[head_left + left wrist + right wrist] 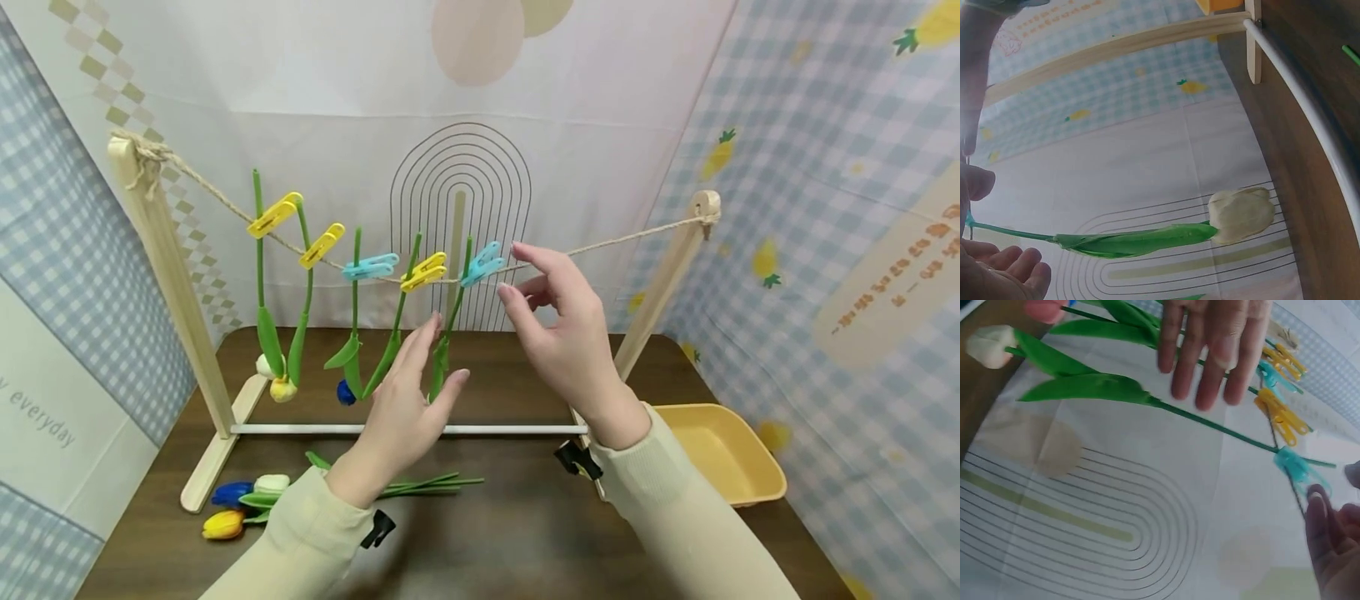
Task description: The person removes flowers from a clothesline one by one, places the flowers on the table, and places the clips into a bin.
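Note:
A white artificial tulip (1241, 215) hangs head down from the rope, its stem held by the rightmost blue clothespin (482, 265). Just right of that clothespin is my right hand (566, 329), thumb and forefinger apart and bent, nothing between them. My left hand (408, 408) is beside the hanging stems with its fingers extended, holding nothing; in the head view it hides some of the blooms. Further left, more tulips hang from yellow and blue clothespins, among them a yellow tulip (282, 389), a blue tulip (346, 392) and a pink tulip (1044, 309).
The rope (622, 242) is tied between two wooden posts, joined low down by a white rod (300, 429). Loose tulips, including a yellow one (223, 525) and a blue one (231, 493), lie at the front left. A yellow basin (750, 467) stands at right.

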### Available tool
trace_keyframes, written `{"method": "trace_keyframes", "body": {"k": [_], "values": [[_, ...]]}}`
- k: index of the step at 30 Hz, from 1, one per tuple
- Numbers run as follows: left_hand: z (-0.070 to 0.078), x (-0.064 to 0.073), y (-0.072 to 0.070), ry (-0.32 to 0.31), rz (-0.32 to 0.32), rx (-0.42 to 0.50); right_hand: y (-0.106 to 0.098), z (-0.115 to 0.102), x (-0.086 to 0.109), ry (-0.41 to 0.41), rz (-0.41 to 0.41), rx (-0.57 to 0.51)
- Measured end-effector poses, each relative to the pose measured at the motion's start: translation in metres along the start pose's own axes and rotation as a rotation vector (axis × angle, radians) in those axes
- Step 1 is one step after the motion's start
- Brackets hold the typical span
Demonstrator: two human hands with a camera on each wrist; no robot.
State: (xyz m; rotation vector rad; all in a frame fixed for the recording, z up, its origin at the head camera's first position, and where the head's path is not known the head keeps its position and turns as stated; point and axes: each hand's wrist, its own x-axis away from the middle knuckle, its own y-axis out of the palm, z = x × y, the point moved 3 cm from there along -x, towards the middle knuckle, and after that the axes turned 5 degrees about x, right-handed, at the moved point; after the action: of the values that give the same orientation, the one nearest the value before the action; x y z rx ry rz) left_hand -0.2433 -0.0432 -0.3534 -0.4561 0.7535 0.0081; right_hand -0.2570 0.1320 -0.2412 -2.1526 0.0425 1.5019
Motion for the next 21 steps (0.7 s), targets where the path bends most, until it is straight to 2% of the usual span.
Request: {"method": "trace_keyframes", "body": {"k": [5,11,21], "values": [[-0.002,-0.009,0.004,-0.025,-0.016,0.012,0.010,0.012,-0.005,0.056,-0.085,0.040],[0.000,-0.020,0.006,-0.032,-0.016,0.042,0.014,0.010,-0.011,0.115,-0.126,0.046],[0.000,-0.021,0.007,0.006,-0.002,0.060,0.016,0.012,-0.012,0.145,-0.153,-0.010]]}}
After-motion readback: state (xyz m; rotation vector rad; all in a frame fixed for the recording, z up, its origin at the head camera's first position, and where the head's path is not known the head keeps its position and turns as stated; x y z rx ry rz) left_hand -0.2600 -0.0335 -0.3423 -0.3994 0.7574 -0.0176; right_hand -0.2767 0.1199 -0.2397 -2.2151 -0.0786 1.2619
